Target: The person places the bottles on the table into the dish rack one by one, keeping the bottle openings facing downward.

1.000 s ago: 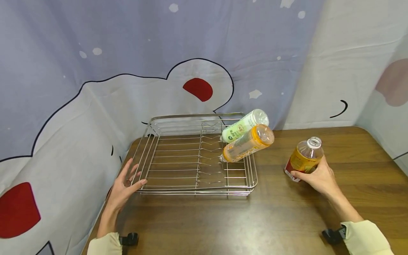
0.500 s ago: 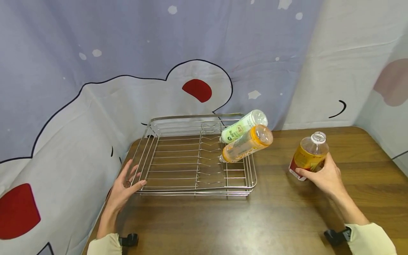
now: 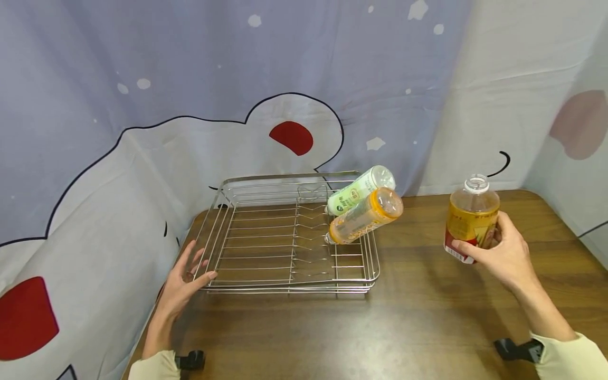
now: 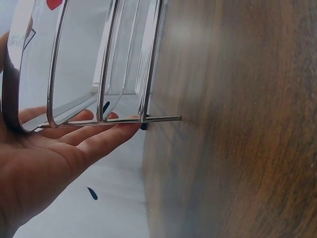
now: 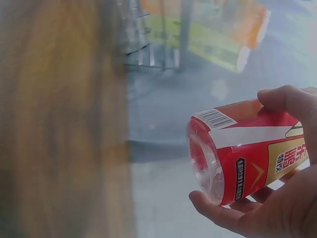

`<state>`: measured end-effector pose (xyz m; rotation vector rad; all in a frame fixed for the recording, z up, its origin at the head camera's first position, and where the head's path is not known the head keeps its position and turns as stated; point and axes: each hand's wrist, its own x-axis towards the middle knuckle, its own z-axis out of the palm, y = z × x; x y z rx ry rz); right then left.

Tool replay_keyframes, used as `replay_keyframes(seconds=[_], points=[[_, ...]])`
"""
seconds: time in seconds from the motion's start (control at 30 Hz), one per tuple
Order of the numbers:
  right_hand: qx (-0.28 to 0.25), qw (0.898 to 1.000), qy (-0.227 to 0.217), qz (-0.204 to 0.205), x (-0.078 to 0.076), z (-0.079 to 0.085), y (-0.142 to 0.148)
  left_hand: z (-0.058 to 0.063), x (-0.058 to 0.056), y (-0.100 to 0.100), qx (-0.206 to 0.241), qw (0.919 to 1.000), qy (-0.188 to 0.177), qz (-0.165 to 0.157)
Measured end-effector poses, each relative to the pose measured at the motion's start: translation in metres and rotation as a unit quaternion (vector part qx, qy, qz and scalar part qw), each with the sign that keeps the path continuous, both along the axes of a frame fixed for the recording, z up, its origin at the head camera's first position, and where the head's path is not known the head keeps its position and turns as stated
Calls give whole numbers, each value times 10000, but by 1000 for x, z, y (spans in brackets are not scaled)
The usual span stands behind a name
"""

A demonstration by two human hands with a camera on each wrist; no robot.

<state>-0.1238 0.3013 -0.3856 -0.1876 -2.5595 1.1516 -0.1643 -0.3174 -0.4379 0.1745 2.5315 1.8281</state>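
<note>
In the head view my left hand rests against the near left corner of a wire dish rack. In the left wrist view its fingers lie along the rack's side wires, the thumb at the rim. My right hand grips a capless drink bottle with a yellow and red label, held upright to the right of the rack. The right wrist view shows the bottle's base raised off the table. A green-labelled bottle and an orange-labelled bottle lean neck down in the rack's right side.
The rack stands on a brown wooden table. Behind and to the left hangs a patterned cloth, close to the rack's back and left sides.
My right hand has lifted the yellow and red bottle and carried it a little to the right and closer. The left hand and the rack have stayed in place.
</note>
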Motion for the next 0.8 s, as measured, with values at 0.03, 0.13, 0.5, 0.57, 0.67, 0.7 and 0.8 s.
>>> replay_keyframes(seconds=[0.03,0.13,0.5,0.57,0.67,0.7,0.8], points=[[-34,10000,40,23,1,4,-1,0,0,0,-22,10000,-6,-6],[-106,9997,198,48,5,16,-4,1,0,-1,-37,10000,-16,-23],[-327,9934,947,556,10,58,-30,10,5,-4,-406,9979,360,350],[-327,9926,1000,610,11,65,-36,15,6,-3,-740,9939,643,501],[-319,9907,1100,738,14,74,-46,23,7,1,-1116,9858,1091,623],[-306,9900,1135,786,14,77,-49,26,7,4,-1220,9825,1242,670],[-239,9881,1222,898,16,84,-57,36,9,13,-1468,9719,1668,783]])
